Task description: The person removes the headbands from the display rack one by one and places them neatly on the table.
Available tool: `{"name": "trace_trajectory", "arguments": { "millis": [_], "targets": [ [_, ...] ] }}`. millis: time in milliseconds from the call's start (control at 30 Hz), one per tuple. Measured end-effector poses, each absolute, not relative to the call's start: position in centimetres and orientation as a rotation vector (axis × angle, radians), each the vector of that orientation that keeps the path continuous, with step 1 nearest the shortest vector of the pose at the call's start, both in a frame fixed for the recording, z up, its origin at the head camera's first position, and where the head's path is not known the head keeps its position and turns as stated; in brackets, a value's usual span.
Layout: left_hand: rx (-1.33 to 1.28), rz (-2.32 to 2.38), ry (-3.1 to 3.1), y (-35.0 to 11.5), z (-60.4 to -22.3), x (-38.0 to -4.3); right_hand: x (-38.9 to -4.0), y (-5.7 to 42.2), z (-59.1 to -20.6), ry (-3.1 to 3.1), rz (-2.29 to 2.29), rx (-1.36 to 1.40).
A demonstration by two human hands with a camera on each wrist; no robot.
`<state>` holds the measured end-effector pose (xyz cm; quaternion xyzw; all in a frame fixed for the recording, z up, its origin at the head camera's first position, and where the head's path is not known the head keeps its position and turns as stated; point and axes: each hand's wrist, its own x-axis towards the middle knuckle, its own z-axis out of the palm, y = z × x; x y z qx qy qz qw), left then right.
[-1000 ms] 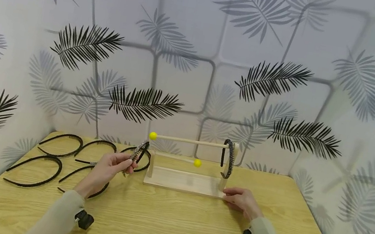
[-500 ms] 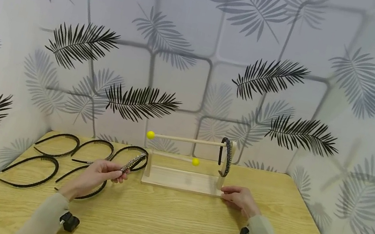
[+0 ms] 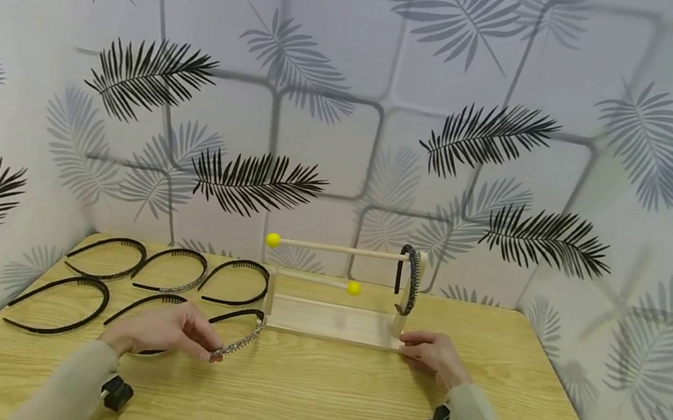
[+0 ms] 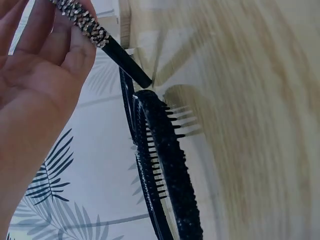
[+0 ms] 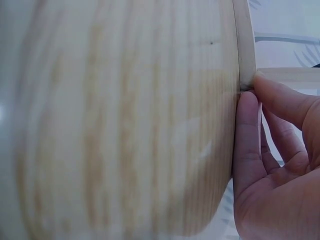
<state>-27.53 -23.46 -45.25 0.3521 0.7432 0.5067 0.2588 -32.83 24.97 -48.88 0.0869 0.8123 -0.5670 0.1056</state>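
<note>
Pinching rhinestone headband (image 3: 239,341) end between left hand (image 3: 156,331) fingers (image 4: 75,52).

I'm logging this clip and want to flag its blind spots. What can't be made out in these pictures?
- Head view: the left hand covers part of the rhinestone headband and of a plain headband under it.
- Head view: the hung headband is too small to read its trim.
- Left wrist view: the combed headbands are cut off by the bottom edge.
- Right wrist view: the table is blurred; only a strip of the wooden stand shows beside the right hand.
</note>
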Motion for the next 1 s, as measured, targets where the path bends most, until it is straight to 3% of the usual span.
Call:
{"name": "trace_trajectory", "arguments": {
  "millis": [367,1000],
  "targets": [
    [0.816,1.252,2.063,-22.2,-45.5,-28.2,-32.7,25.2,-48.8,2.388,-1.687,0.258],
    [0.835,0.958,2.184,-20.8,-45.8,-29.1,-32.8,25.0,-48.9,2.377,-1.701,0.267]
  ]
}}
